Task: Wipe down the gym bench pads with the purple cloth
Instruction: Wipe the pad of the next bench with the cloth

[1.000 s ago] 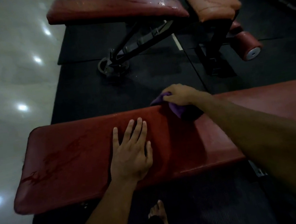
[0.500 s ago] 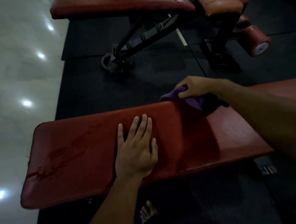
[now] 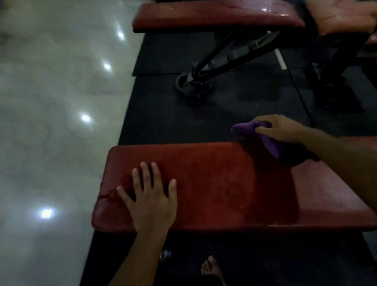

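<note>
1. Red vinyl, worn and scuffed: the long padded gym bench pad [image 3: 212, 183] fills the near view, lying across a black rubber floor mat [image 3: 163, 119].
2. Right hand [image 3: 279, 128] is at the far edge of that pad, fingers curled round the bunched purple cloth [image 3: 250, 130], which is gripped and pressed at the edge, with one end poking out to the left past the fingers.
3. Left hand [image 3: 149, 196] lies flat near the pad's left end, fingers straight and spread, holding nothing; it looks like a brace.
4. Progress, as a judgement: the cloth sits mid-length on the far edge, so this pad is only part-way through. A dark red mark [image 3: 108, 196] shows just left of the flat hand, whether a stain or a tear I cannot tell, and the near half shows no clear sign either way in this dim light.
5. Left to do, by my reading: the rest of this surface, including the stretch under the braced hand.
6. Further back stands a second red bench pad on a black frame [image 3: 213, 14], with a paler orange-red seat pad [image 3: 343, 14] beside it. Glints on the long one could be wetness or lamp reflections; I cannot say.
7. A bare foot [image 3: 213, 269] shows below the bench.
</note>
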`<state>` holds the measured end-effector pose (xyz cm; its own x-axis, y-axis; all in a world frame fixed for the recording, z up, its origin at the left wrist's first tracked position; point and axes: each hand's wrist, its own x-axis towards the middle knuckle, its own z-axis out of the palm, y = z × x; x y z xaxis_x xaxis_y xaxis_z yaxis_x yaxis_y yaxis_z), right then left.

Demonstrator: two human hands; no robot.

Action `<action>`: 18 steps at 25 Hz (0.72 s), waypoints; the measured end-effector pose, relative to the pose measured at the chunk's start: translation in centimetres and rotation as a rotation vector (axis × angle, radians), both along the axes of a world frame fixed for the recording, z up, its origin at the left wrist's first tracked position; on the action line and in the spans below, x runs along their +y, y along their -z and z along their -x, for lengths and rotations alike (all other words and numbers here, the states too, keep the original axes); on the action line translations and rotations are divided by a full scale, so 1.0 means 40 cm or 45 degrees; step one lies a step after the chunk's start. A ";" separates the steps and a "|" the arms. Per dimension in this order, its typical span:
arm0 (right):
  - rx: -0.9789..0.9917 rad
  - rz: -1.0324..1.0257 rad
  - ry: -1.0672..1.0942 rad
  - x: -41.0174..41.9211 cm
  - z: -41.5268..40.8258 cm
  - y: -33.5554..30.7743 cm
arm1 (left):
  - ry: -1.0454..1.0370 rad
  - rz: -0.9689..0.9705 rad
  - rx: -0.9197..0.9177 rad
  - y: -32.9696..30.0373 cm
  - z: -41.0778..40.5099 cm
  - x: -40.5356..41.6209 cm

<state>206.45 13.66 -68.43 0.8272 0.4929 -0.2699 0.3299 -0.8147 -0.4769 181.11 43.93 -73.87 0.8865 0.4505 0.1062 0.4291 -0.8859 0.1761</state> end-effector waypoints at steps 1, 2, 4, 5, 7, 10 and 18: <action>0.074 0.053 -0.113 0.049 -0.002 0.004 | -0.093 0.010 0.013 0.003 0.008 0.021; 0.137 0.110 -0.213 0.098 -0.010 0.012 | -0.128 0.017 0.033 0.010 0.006 0.027; 0.188 0.155 -0.341 0.204 -0.026 0.018 | -0.117 0.002 0.025 0.017 -0.005 0.016; 0.194 0.135 -0.391 0.264 -0.025 0.023 | -0.103 -0.012 0.016 0.022 -0.007 0.010; 0.155 0.038 -0.508 0.416 -0.005 0.036 | -0.107 -0.034 0.002 0.032 -0.008 0.013; 0.103 -0.081 -0.741 0.712 0.045 0.045 | -0.116 -0.056 -0.021 0.032 -0.002 0.018; 0.215 -0.177 -0.872 0.830 0.017 0.048 | -0.121 -0.061 -0.040 0.042 -0.003 0.029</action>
<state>205.78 46.88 -70.37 0.2722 0.9254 -0.2636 0.6577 -0.3789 -0.6511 181.24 45.11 -75.54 0.8358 0.5263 0.1564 0.5067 -0.8491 0.1492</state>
